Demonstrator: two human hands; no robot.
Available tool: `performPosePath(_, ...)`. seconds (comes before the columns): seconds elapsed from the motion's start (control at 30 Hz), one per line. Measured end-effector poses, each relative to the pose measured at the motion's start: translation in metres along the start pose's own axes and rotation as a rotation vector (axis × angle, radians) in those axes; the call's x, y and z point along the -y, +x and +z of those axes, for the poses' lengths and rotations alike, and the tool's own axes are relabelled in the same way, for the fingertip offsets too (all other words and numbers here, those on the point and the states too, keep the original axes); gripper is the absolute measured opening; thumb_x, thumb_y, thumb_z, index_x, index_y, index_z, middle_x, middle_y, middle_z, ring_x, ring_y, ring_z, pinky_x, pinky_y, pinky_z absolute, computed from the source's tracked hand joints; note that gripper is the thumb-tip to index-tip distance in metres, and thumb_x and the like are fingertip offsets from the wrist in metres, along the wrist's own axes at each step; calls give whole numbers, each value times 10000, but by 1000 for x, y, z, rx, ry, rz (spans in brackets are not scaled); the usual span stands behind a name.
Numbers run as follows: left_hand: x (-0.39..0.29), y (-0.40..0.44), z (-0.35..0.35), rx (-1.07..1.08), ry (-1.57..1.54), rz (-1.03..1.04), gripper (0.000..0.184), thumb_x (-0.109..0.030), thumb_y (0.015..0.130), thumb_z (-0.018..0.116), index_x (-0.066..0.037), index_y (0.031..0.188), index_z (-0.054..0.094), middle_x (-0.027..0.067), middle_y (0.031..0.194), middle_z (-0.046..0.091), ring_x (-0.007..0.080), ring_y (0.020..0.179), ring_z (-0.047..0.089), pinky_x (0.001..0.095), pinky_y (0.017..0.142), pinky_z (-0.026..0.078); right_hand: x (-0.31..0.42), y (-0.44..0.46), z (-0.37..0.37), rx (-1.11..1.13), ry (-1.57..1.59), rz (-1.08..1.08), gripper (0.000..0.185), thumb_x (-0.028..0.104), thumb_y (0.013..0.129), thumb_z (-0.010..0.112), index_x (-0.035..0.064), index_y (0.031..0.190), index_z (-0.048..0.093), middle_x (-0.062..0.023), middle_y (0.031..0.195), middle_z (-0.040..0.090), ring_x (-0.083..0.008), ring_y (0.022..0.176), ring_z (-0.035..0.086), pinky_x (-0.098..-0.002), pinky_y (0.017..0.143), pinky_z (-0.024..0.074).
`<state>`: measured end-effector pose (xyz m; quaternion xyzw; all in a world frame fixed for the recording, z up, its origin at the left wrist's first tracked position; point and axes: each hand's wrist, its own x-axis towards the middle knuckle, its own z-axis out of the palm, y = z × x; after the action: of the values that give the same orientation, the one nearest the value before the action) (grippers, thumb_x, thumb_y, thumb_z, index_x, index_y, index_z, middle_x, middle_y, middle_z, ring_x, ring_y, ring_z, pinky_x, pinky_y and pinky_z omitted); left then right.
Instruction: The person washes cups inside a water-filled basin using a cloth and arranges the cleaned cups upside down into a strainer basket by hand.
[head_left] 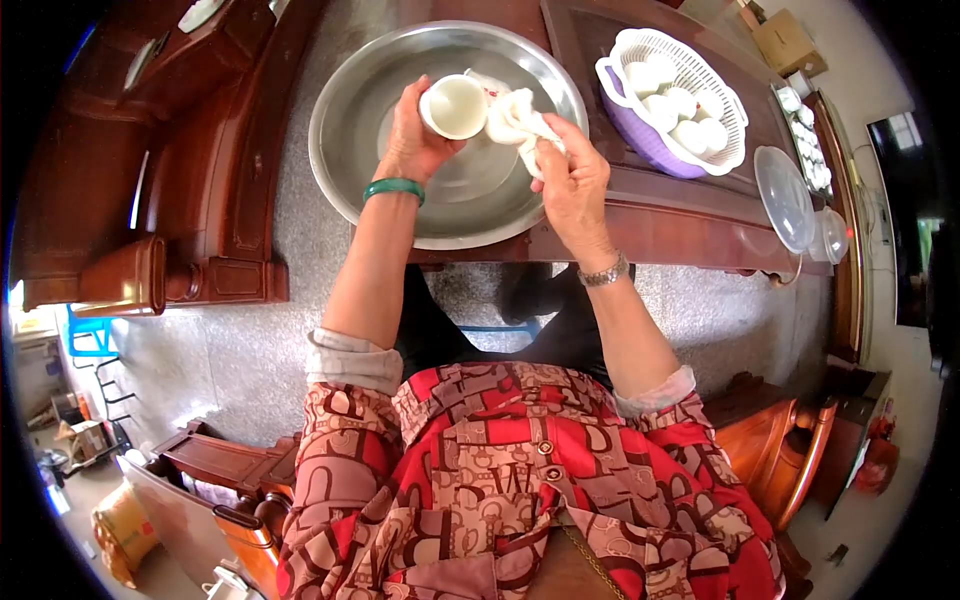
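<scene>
Over a wide metal basin (340, 200), my left hand (415, 140) is closed around a white cup (455, 107), its mouth tilted toward me. A green bangle circles that wrist. My right hand (575, 175) grips a bunched white cloth (517, 122) just right of the cup. Behind the cup and cloth shows a white piece with red marks (490, 88), mostly hidden, so I cannot make out what it is. The basin looks to hold some water.
A white colander (735, 100) with several white cups sits in a purple basin (640, 140) on the wooden table (690, 205). A clear lid (785, 198) lies at the table's right end, near a tray of small white items (808, 140). Wooden furniture (220, 180) stands at left.
</scene>
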<state>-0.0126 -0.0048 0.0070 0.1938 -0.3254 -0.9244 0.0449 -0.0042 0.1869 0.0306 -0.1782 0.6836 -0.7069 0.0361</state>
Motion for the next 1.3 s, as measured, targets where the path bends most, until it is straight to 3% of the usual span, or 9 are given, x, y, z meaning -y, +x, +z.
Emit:
performPosePath(0.23,7,1,-2,101,80,-133,440,-380,906,421,-10,1096,566,130,1052,625,255,944,616,390,810,523,2,22,22,233,-743,-723,233,124,803,597,81,1032,608,-118,696,619,-219,594,622,-345,542,494)
performPosePath(0.3,12,7,-10,140,118,-171,431,-354,916,451,-14,1168,536,123,1131,598,235,1017,590,368,855,504,0,28,18,339,-837,-586,240,194,776,628,85,989,611,-112,776,647,-270,677,631,-386,615,511)
performPosePath(0.37,21,1,-11,133,568,228,387,-309,899,509,-24,1155,564,94,1038,631,168,879,612,326,742,509,-10,41,15,490,-875,-794,267,205,776,627,78,1010,604,-104,857,655,-252,763,636,-370,674,516)
performPosePath(0.63,16,14,-22,346,1011,417,458,-188,894,549,-32,1309,434,88,1250,536,170,1099,530,303,927,439,-32,42,32,410,-630,-559,275,258,862,545,76,1060,599,-79,983,641,-183,847,623,-344,722,511)
performPosePath(0.7,17,9,-9,65,1158,724,256,-243,917,499,-20,968,614,71,743,593,185,698,572,310,642,476,-11,43,32,600,-183,102,295,231,885,493,62,1112,578,-71,1053,619,-147,929,595,-322,751,499)
performPosePath(1.03,31,10,-13,82,435,217,304,-290,899,538,-20,1031,586,30,886,614,137,738,552,330,653,486,-31,55,21,518,-1032,-313,277,239,851,512,25,991,618,-183,928,646,-249,837,636,-401,725,497)
performPosePath(1.13,17,33,-35,388,274,162,450,-331,915,509,-54,1267,468,80,1237,525,184,1113,508,343,929,449,-48,55,29,122,-770,-554,291,265,827,558,-19,831,623,-153,755,645,-259,648,618,-391,595,481)
performPosePath(1.23,14,2,-11,355,457,231,414,-139,913,488,-2,1299,433,78,1256,512,163,1120,494,290,950,422,-21,72,19,217,95,617,201,201,825,575,47,716,507,-1,598,447,-104,452,362,-266,404,260)
performPosePath(1.3,16,4,-4,306,296,245,404,-374,872,569,-69,1138,555,40,1024,595,137,909,570,313,741,510,-13,69,15,252,330,641,212,202,832,570,87,705,445,11,570,380,-81,430,284,-257,403,201)
